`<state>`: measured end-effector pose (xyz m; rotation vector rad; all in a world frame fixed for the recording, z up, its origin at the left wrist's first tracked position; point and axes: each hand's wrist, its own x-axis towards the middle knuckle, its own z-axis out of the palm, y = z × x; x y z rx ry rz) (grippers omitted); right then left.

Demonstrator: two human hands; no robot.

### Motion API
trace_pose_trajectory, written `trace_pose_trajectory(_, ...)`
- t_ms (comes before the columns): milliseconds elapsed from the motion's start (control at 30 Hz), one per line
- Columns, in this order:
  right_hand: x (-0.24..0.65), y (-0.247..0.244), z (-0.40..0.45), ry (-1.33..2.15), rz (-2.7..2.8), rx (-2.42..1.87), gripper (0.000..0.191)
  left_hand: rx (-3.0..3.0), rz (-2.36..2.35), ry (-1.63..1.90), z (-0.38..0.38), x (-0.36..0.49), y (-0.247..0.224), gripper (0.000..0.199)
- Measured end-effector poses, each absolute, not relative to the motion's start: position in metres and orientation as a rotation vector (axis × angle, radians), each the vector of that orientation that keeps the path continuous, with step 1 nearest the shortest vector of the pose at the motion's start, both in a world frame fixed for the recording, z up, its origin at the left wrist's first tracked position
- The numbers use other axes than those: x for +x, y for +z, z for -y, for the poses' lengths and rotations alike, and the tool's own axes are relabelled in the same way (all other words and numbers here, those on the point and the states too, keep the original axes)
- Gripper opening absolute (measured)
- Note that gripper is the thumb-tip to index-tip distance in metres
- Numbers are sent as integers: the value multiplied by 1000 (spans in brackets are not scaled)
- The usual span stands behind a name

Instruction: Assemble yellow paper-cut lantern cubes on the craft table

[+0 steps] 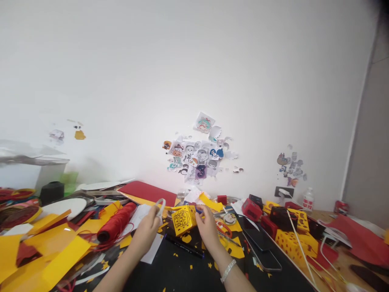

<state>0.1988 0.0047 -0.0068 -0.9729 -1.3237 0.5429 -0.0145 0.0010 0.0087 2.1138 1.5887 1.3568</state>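
Observation:
My right hand (pixel 208 227) is closed on the right side of a small yellow paper box (pixel 183 220), which has a black line drawing on its front. My left hand (pixel 148 229) pinches a thin white strip (pixel 161 201) that curls into a loop above the fingers, left of the box. What the strip is made of I cannot tell. A black pen (pixel 184 245) lies on the dark mat (pixel 170 271) below the box. Yellow scraps are scattered around it, and a white paper (pixel 152 249) lies under my left wrist.
A red thread spool (pixel 117 222) and yellow sheets (pixel 51 243) crowd the left. Two phones, one black (pixel 257 234), lie at right, near scissors (pixel 224 230). Yellow boxes (pixel 296 241), red boxes (pixel 252 209) and a white bottle (pixel 308 199) stand farther right. Behind rises a wall with stickers (pixel 194 156).

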Motion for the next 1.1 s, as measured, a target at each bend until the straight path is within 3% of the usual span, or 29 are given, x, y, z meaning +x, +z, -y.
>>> trace_pose_trajectory(233,174,6,26,374,1652,-787,15,2222,-992,1262,8,21,-13,36)
trace_pose_trajectory(1100,173,4,29,359,1669,-765,9,2192,-917,1184,16,25,-14,42)
